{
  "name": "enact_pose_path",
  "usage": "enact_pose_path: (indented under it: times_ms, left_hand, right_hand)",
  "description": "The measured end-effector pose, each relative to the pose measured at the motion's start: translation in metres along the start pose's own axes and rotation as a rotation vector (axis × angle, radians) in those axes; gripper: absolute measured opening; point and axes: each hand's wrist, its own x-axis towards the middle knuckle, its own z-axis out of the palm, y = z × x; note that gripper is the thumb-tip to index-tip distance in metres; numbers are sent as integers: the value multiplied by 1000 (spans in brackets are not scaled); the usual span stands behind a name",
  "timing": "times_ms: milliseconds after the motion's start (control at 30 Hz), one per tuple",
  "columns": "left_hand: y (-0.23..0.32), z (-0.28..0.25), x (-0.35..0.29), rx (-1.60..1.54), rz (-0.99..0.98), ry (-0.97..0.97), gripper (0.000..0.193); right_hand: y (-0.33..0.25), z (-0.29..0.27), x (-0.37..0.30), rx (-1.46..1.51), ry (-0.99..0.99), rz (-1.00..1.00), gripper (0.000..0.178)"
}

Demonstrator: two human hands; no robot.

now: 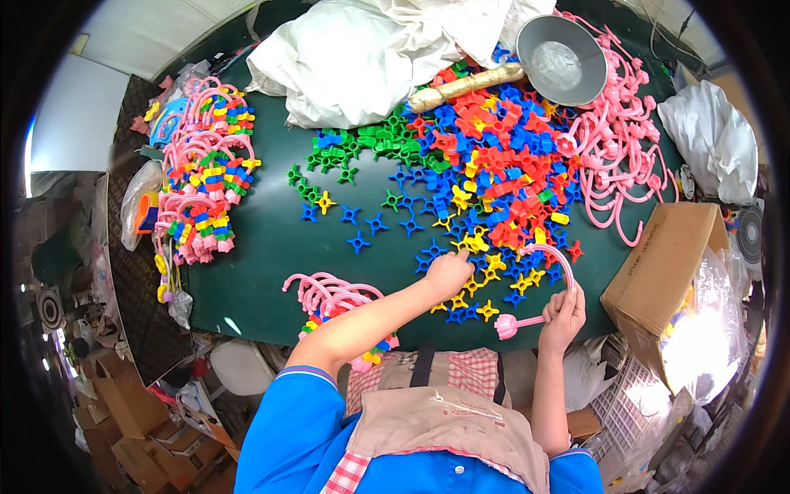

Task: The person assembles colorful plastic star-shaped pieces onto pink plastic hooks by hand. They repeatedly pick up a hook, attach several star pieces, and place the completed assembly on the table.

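Taking the middle of the dark green table [271,247] as the clock's centre, a cluster of pink-arched assemblies [202,177] is lying between nine and ten o'clock, their small pieces showing yellow, blue, green and red. At seven o'clock a shorter row of similar assemblies [325,288] is lying near the table's edge, partly hiding behind the left forearm [370,321]. A white sack [346,62] is slumping toward eleven o'clock, and green pieces [387,140] are spreading out at twelve. The left hand [451,276] is reaching in at five o'clock, its fingertips meeting yellow star pieces [476,241] at the edge of the pile; whether they are closing on one or standing apart, I cannot tell. A mixed heap of red, blue and yellow pieces [510,165] is filling two o'clock. At four o'clock a pink hooked rod [555,253] is pointing its flower-shaped end leftward, and the right hand [564,311] is clamping fingers and thumb together on it. A grey bowl [562,62] is sitting between one and two, loose pink rods [621,165] are tangling between two and three, and a cardboard box [662,284] is standing between three and four
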Motion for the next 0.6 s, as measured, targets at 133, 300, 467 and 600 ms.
enact_pose_path:
  times_ms: [133, 300, 467, 600]
  left_hand:
    - [-18, 0, -9, -47, 31, 48, 17]
    - [-111, -74, -19, -283, -127, 743, 18]
    - [-234, -98, -38, 5, -643, 699, 23]
    - [-252, -106, -34, 70, -533, 455, 21]
  right_hand:
    - [2, 6, 5, 1, 10, 44, 28]
    - [-1, 8, 7, 32, 55, 28, 27]
    - [5, 34, 10, 72, -38, 64, 26]
    - [7, 71, 7, 66, -11, 127, 25]
